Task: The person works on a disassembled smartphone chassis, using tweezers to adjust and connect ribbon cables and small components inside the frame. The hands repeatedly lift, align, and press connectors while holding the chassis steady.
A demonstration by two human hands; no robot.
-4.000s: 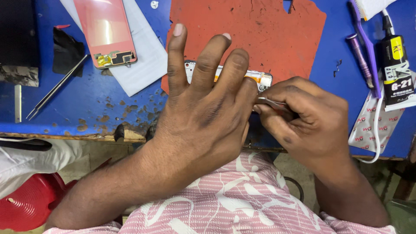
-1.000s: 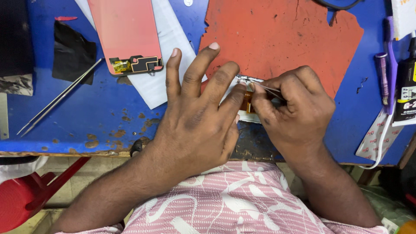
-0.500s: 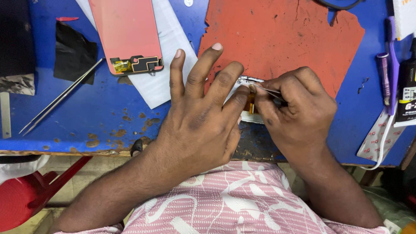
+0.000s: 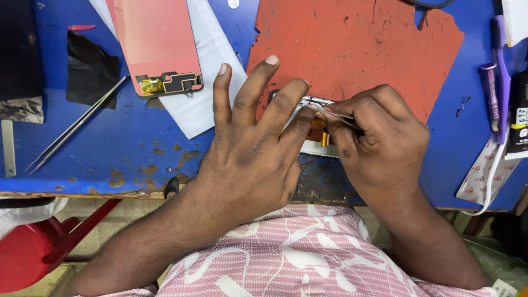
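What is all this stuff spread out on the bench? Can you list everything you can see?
Phone part: one, white with an orange strip, under both hands, mostly hidden.
Fine tweezers: one, metal, pinched in the right hand.
Red mat: one, torn, on the blue bench.
Pink panel: one, upper left, on white paper.
Spare tweezers: one, metal, left.
Black scrap: one, left.
Purple brush: one, far right.
Red stool: one, lower left.
Left hand: flat, steadying the part.
Right hand: gripping.
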